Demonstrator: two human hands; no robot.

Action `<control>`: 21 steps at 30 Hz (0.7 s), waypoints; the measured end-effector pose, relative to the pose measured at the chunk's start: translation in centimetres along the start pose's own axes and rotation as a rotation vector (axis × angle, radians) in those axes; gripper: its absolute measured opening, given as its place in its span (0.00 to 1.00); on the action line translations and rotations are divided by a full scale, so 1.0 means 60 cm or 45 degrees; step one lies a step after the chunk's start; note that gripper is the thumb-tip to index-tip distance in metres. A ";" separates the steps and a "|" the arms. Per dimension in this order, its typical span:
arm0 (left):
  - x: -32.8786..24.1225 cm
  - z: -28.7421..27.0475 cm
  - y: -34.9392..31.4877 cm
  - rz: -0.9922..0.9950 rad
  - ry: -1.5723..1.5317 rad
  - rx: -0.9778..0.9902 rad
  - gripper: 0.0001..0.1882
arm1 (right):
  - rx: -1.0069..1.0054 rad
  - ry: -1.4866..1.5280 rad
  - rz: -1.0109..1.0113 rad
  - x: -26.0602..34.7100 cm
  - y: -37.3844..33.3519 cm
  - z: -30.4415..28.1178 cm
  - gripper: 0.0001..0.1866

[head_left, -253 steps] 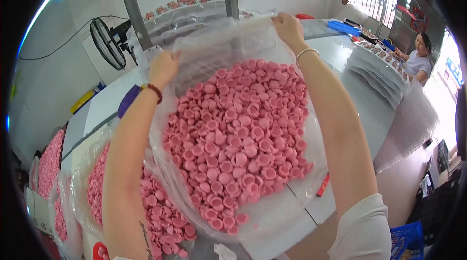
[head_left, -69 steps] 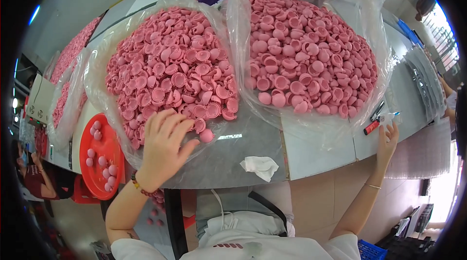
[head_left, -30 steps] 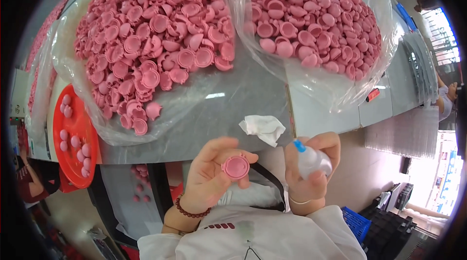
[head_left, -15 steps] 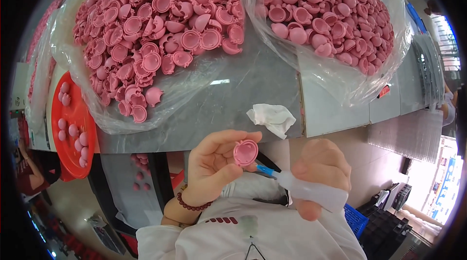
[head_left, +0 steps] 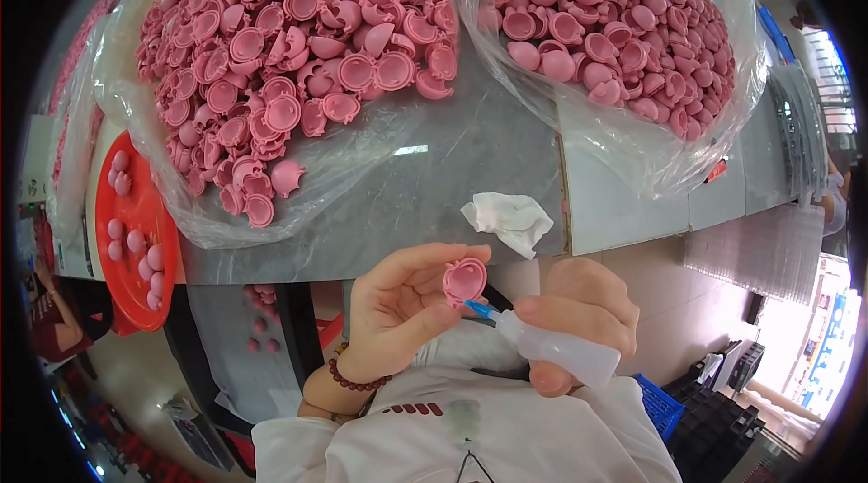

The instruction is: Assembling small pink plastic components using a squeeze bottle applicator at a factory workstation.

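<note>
Between the thumb and fingers of my left hand (head_left: 391, 300) sits a pink plastic half-shell (head_left: 466, 281), its hollow side turned up. My right hand (head_left: 592, 307) grips a white squeeze bottle (head_left: 565, 347) with a blue nozzle tip (head_left: 479, 309). That tip meets the lower rim of the half-shell; whether any liquid comes out is too small to tell. Just beyond my hands, a crumpled white tissue (head_left: 509, 222) lies at the table's near edge.
Clear plastic bags hold a large heap of pink half-shells (head_left: 298, 49) at the back left and a pile of rounder pink shells (head_left: 606, 27) at the back right. A red tray (head_left: 136, 221) with several pink balls stands left. The grey tabletop (head_left: 434, 176) spans the middle.
My right hand has brought the bottle left, so its blue tip now reaches the half-shell's rim. The half-shell has shifted slightly right in my left hand.
</note>
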State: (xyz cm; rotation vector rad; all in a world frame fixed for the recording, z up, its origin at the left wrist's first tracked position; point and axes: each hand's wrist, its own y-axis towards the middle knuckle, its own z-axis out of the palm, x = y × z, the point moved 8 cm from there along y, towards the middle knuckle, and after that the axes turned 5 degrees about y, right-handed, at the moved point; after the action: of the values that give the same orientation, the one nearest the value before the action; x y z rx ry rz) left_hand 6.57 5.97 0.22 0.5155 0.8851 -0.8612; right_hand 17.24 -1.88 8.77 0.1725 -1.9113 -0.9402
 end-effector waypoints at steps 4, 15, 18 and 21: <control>0.002 -0.005 -0.003 -0.052 0.007 -0.187 0.22 | -0.075 -0.008 -0.057 0.000 -0.006 -0.003 0.22; 0.000 0.000 -0.002 -0.049 0.003 -0.183 0.23 | -0.162 0.019 -0.053 0.001 -0.009 -0.012 0.22; 0.000 0.000 -0.002 -0.052 -0.015 -0.182 0.23 | -0.169 0.040 -0.055 0.003 -0.011 -0.012 0.22; -0.002 -0.002 -0.004 -0.023 0.021 -0.194 0.22 | -0.157 0.069 -0.049 0.004 -0.010 -0.010 0.21</control>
State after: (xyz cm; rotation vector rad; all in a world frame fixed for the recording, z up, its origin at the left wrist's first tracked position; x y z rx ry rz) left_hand 6.30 5.99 0.23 0.3827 0.9632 -0.7995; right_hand 17.46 -2.73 8.69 0.1611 -1.7998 -1.0656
